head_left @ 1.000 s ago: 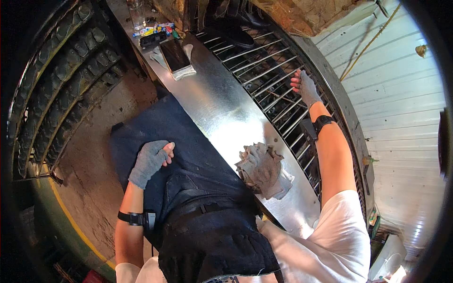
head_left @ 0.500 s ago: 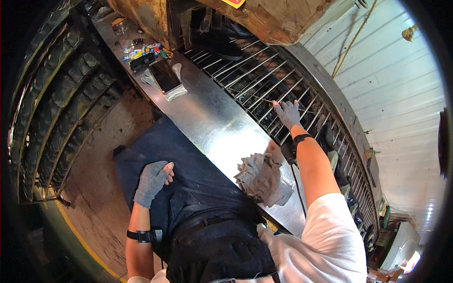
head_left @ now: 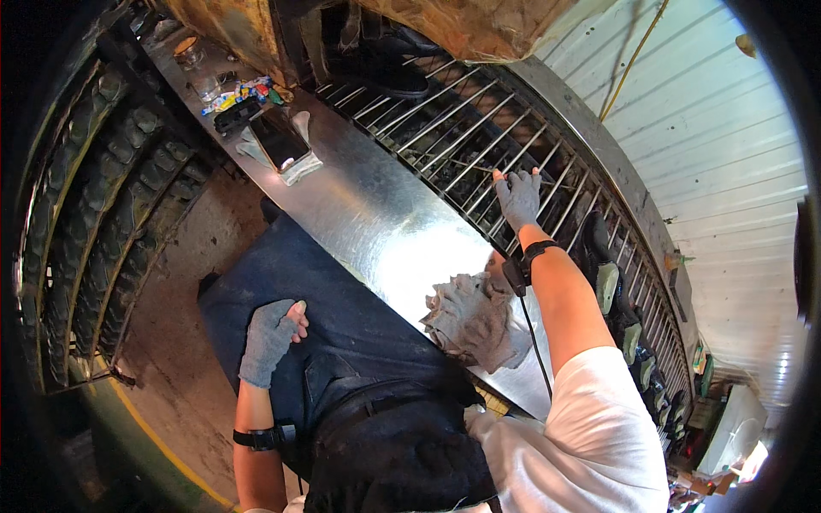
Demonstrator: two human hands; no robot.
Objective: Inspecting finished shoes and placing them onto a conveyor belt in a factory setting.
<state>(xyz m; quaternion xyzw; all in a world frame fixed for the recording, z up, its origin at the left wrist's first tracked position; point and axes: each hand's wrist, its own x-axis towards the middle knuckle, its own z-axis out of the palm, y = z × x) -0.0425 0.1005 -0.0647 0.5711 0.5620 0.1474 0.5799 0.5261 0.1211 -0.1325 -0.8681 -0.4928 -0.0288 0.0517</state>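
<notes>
Right hand [head_left: 518, 198], grey glove, fingers spread flat on metal bar rack [head_left: 445, 137]; grasps nothing, apparently bracing. Left hand [head_left: 267, 340], gloved, loosely curled, empty, resting on dark-trousered thigh [head_left: 342, 316]. Crumpled grey rag [head_left: 472, 318] lies on steel sheet counter [head_left: 376, 222], beside right forearm. Phone [head_left: 279, 140] at counter's far end.

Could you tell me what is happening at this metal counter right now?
A person in grey fingerless gloves stands at a shiny metal counter. The right hand reaches out onto the wire rack behind it, while the left hand rests against their dark apron. A crumpled grey rag lies on the counter's near edge, and a phone farther along.
</notes>
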